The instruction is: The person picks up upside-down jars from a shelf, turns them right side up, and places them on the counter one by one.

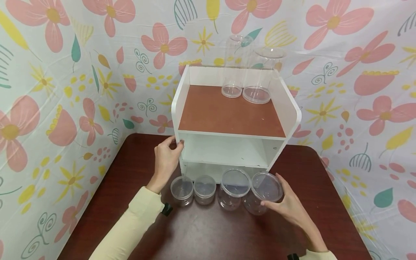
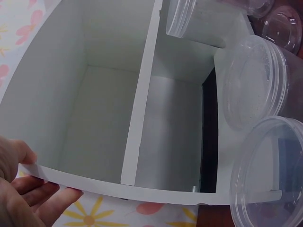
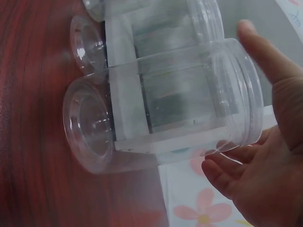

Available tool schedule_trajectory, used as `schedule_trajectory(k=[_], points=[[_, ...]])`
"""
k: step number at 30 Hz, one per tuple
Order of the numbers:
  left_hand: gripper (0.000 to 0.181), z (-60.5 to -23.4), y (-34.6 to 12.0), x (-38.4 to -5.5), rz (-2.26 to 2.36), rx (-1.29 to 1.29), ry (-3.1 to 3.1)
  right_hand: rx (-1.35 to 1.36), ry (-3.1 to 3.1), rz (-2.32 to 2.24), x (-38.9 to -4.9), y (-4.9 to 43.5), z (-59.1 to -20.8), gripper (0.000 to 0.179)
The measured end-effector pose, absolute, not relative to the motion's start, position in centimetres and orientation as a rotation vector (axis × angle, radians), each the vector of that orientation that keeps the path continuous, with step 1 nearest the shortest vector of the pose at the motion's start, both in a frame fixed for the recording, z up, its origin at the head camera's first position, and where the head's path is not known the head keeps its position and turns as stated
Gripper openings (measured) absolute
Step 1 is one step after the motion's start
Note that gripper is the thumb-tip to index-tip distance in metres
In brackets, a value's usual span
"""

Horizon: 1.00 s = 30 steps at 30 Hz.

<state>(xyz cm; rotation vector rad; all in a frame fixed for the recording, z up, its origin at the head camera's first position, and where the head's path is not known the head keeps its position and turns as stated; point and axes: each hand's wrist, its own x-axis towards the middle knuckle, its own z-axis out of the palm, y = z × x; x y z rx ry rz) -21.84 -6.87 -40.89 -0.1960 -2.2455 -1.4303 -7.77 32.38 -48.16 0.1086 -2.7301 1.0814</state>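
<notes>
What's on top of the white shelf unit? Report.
A narrow clear container and a wider one to its right stand toward the back of the brown top board. See-through, they hide little.

A tabletop nook here, dark table, flowery cloth hanging right behind; home or office, can't tell!

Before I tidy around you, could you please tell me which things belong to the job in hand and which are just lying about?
In the job:
shelf unit, gripped by the left hand
rightmost front jar, held by the right hand
probably the other three front jars

Apparently lying about:
two tall cylinders on top, untouched, possibly related
floral backdrop and table, just surroundings
</notes>
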Motion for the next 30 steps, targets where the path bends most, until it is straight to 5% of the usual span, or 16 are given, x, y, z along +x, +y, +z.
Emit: schedule_trajectory(k=[13, 30], points=[[0.021, -40.9, -6.9, -21.8, -1.443, -0.210, -2.246, 0.060, -2.410, 1.130, -7.5, 32.1, -41.7, 0.074], [0.023, -40.8, -7.0, -21.9, -1.436, -0.193, -2.252, 0.243, -1.870, 1.680, -8.4, 29.1, -31.9, 0.050]])
